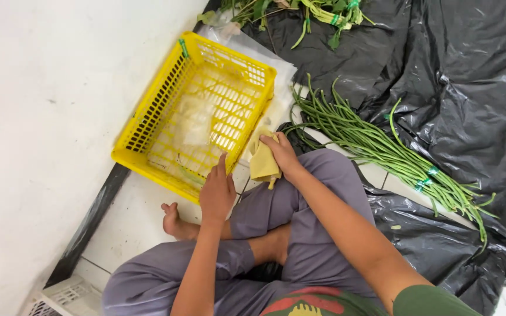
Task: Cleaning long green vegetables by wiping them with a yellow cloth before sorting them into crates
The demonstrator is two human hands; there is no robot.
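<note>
The right hand pinches a soft, limp yellow cloth at its top; the left hand, fingers together, rests on the light, rigid yellow basket rim.

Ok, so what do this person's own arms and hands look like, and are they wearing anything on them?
Both arms are bare along the whole length in view. The left hand and the right hand wear no gloves, and no rings, watch or bracelet show. The only sleeve in sight is a dark green one at the right upper arm, at the bottom edge of the picture.
</note>
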